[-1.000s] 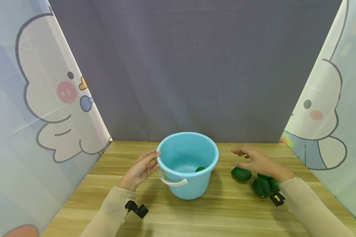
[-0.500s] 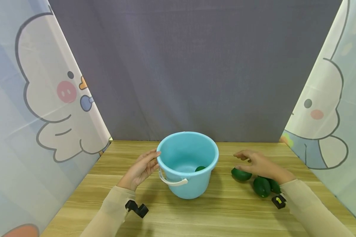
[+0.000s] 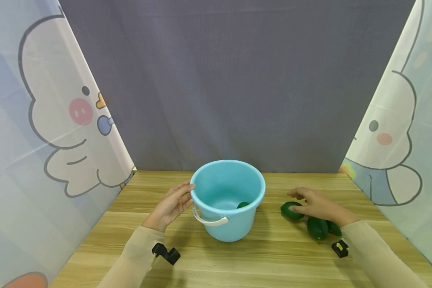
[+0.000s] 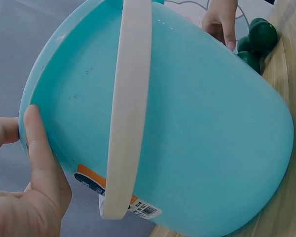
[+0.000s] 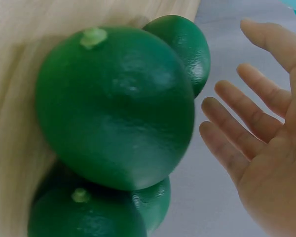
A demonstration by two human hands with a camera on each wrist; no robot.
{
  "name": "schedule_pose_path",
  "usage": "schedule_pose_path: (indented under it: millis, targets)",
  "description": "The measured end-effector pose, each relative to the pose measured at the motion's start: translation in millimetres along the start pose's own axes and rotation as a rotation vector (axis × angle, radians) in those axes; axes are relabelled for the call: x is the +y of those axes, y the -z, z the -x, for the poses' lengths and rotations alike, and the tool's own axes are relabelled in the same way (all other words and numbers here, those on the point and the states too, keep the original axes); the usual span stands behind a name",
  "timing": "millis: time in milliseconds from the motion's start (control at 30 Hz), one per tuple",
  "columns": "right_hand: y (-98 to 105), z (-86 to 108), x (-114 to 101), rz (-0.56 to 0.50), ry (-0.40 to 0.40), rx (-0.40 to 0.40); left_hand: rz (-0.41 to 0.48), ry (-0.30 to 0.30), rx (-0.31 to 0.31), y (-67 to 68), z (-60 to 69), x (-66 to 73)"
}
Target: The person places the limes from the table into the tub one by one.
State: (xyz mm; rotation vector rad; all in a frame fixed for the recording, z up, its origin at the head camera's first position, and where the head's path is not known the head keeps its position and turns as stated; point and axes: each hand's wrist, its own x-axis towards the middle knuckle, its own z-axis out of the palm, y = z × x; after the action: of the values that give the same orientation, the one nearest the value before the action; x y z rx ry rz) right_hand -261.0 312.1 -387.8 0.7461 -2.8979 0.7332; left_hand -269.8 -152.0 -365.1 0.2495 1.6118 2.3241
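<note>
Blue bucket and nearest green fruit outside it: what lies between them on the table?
Only bare, partly shadowed wooden tabletop separates the blue bucket from that green fruit in the head view.

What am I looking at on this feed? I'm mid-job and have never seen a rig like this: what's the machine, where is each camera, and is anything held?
There's no robot: these are a person's bare hands. The widest picture comes from a camera worn on the head, looking forward and down; the other two come from cameras on the left and right wrists.

On a wood-grain table stands a light blue bucket with a white handle. Four dark green, avocado-like fruits lie to its right; another green fruit partly shows inside it.

The left hand touches the bucket's rim with its fingers. The right hand is spread open close to the fruits and grips none.
</note>
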Motion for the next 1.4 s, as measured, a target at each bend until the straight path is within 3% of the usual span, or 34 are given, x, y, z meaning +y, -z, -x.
schedule_pose_path:
  millis: [1400]
  targets:
    - [-22.6, 1.4, 17.7, -0.03, -0.013, -0.094, -0.005, -0.008, -0.003, -0.7, 2.3, 0.7]
